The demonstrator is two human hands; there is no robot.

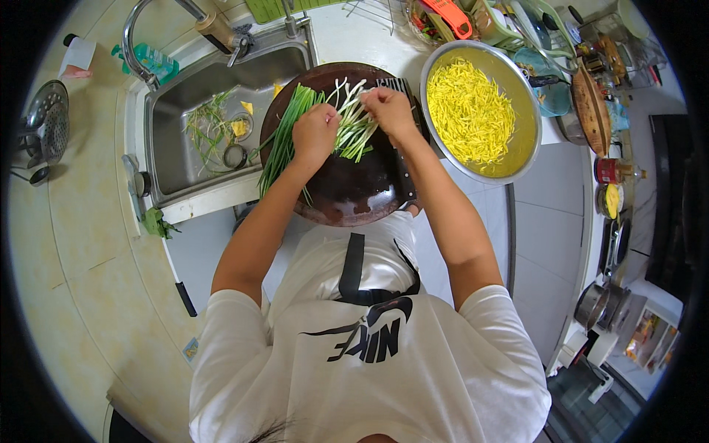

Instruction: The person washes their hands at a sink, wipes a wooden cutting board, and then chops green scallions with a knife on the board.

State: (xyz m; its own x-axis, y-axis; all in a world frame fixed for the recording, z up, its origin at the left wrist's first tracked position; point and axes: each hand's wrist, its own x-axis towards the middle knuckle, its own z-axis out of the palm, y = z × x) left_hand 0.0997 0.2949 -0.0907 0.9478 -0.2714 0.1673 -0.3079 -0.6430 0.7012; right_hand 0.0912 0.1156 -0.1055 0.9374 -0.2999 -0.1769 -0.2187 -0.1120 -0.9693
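A bunch of scallions lies on a round dark wooden chopping board (360, 188), its green leaves (288, 135) towards the left and the white stalks (350, 113) in the middle. My left hand (316, 135) is closed around part of the bunch, between the leaves and the white stalks. With bent fingers, my right hand (389, 113) pinches the white ends at the upper right; its fingertips partly hide what they hold. Cut green-and-white pieces (354, 149) show just below the stalks. A dark handle with pale rivets (409, 177) lies along the board's right edge.
Left of the board, a steel sink (171, 166) holds scallion trimmings (213, 124) under a curved faucet (130, 50). To the right stands a metal bowl (523, 149) of yellow shreds (468, 111). Baskets (496, 25) and jars crowd the counter behind it.
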